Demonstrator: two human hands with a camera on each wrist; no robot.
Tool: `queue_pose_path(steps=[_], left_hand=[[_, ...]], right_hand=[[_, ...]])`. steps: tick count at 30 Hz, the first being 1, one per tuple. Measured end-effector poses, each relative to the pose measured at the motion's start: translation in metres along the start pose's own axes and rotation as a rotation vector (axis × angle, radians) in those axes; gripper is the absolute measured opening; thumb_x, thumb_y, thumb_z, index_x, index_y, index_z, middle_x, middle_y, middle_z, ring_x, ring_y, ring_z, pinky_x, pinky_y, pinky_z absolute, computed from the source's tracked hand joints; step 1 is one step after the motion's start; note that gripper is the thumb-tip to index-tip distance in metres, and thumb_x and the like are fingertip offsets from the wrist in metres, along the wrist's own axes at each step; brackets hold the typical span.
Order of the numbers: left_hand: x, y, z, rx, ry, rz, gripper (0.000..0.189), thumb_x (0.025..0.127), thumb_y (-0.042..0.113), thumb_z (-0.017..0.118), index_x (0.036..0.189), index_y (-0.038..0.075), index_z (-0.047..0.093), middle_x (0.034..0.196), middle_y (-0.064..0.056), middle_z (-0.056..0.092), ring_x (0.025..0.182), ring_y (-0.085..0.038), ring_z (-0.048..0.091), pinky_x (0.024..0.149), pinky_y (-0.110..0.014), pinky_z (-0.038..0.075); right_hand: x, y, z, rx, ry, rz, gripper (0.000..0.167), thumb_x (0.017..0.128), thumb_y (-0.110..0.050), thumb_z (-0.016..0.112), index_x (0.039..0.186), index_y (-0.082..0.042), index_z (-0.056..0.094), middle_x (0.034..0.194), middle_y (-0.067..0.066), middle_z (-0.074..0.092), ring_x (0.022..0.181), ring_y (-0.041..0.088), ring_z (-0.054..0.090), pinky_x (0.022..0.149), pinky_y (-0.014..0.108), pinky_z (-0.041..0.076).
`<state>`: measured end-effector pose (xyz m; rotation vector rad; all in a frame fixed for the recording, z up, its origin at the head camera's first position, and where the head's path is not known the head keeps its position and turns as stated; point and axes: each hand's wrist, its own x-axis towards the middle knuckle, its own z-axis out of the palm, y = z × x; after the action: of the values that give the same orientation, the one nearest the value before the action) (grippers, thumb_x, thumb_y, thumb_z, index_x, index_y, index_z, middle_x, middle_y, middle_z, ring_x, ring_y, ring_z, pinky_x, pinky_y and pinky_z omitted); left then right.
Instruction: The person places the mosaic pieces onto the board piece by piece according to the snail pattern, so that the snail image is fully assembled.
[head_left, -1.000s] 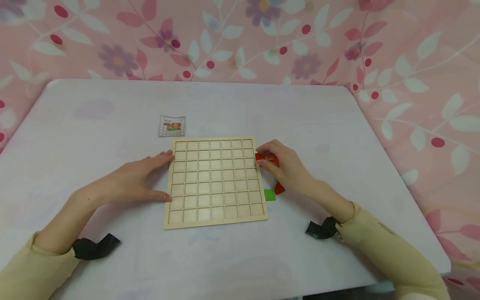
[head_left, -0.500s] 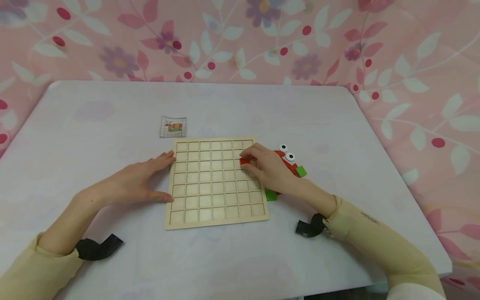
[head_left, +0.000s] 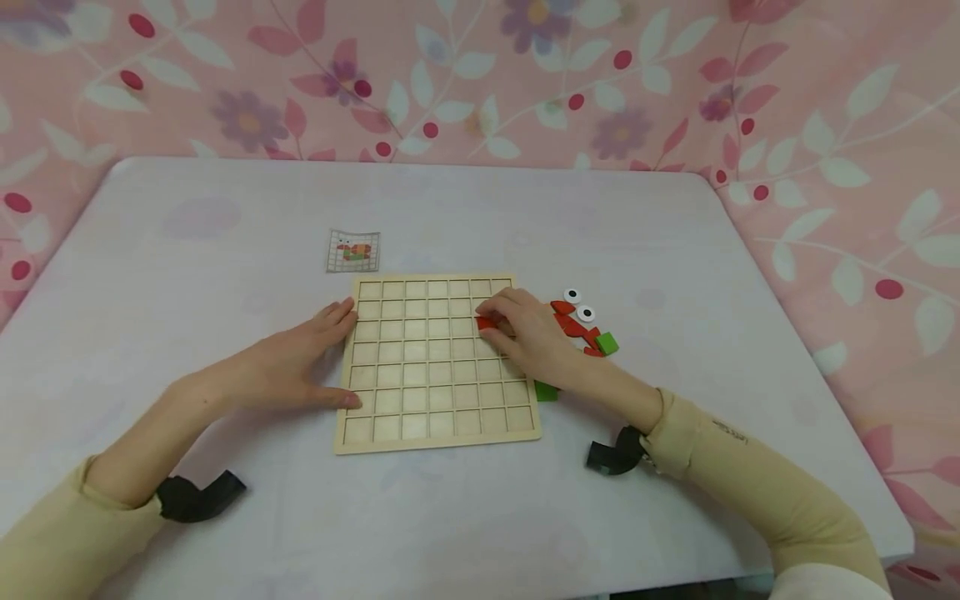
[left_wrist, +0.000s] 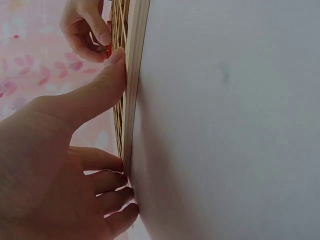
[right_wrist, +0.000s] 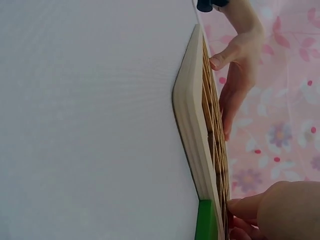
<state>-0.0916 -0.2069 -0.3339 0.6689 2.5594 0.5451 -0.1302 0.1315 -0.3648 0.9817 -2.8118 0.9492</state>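
A wooden grid board [head_left: 438, 367] lies flat on the table. Along its left edge my left hand [head_left: 288, 358] rests with thumb and fingers spread; in the left wrist view, the thumb [left_wrist: 102, 90] touches the top of the frame. My right hand [head_left: 536, 337] reaches over the right part of the grid, pinching a small red piece [head_left: 486, 322] between thumb and fingers, low over the cells. Most of that piece is hidden by the fingers. The right wrist view shows the right hand [right_wrist: 285, 210] at the grid surface.
Right of the board lie round eye pieces [head_left: 586, 313], several red pieces [head_left: 572, 326] and a green square [head_left: 606, 342]. Another green piece [head_left: 546, 391] sits against the board's right edge, partly under the wrist. A small picture card [head_left: 353, 252] lies beyond the board's far left corner.
My right hand has picked up the red piece beside the board and carried it left over the grid, uncovering the eye pieces and other pieces. The left hand stays at the edge.
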Motion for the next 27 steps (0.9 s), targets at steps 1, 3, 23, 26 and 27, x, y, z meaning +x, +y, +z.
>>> queue_pose_path(steps=[1, 3, 23, 26, 27], left_hand=[[0.000, 0.001, 0.001, -0.015, 0.001, -0.001, 0.123, 0.077, 0.069, 0.072, 0.158, -0.003, 0.014, 0.168, -0.018, 0.002, 0.154, -0.039, 0.004, 0.119, -0.061, 0.018], [-0.001, 0.003, 0.003, -0.058, 0.008, 0.002, 0.121, 0.079, 0.065, 0.073, 0.158, -0.004, 0.012, 0.168, -0.019, -0.001, 0.154, -0.040, 0.002, 0.119, -0.062, 0.017], [0.009, 0.008, 0.006, -0.126, 0.042, -0.047, 0.124, 0.077, 0.059, 0.079, 0.158, -0.004, 0.009, 0.168, -0.018, -0.003, 0.154, -0.039, 0.005, 0.118, -0.062, 0.017], [0.007, 0.008, 0.007, -0.128, 0.053, -0.050, 0.124, 0.078, 0.058, 0.079, 0.158, -0.004, 0.008, 0.167, -0.019, -0.003, 0.154, -0.039, 0.005, 0.118, -0.063, 0.017], [0.007, 0.007, 0.007, -0.128, 0.056, -0.050, 0.123, 0.078, 0.058, 0.079, 0.158, -0.003, 0.008, 0.168, -0.018, -0.002, 0.154, -0.039, 0.005, 0.118, -0.063, 0.017]], right_hand=[[0.000, 0.000, 0.001, 0.000, 0.002, 0.001, 0.026, 0.094, -0.013, 0.070, 0.117, -0.003, 0.067, 0.109, 0.006, 0.065, 0.096, 0.019, 0.055, 0.078, 0.030, 0.048], [0.000, 0.000, 0.002, 0.002, 0.003, 0.006, 0.026, 0.094, -0.013, 0.070, 0.118, -0.003, 0.067, 0.110, 0.005, 0.065, 0.097, 0.019, 0.055, 0.079, 0.030, 0.049], [0.001, 0.000, 0.007, 0.133, 0.046, 0.040, 0.020, 0.092, -0.009, 0.072, 0.110, -0.003, 0.069, 0.105, 0.004, 0.066, 0.093, 0.014, 0.063, 0.081, 0.029, 0.054], [0.001, 0.001, 0.006, 0.137, 0.058, 0.030, 0.017, 0.092, -0.007, 0.071, 0.109, -0.003, 0.070, 0.103, 0.005, 0.067, 0.092, 0.014, 0.065, 0.080, 0.029, 0.054], [0.001, 0.001, 0.006, 0.133, 0.063, 0.024, 0.017, 0.092, -0.006, 0.070, 0.108, -0.003, 0.070, 0.102, 0.005, 0.067, 0.091, 0.014, 0.065, 0.079, 0.029, 0.055]])
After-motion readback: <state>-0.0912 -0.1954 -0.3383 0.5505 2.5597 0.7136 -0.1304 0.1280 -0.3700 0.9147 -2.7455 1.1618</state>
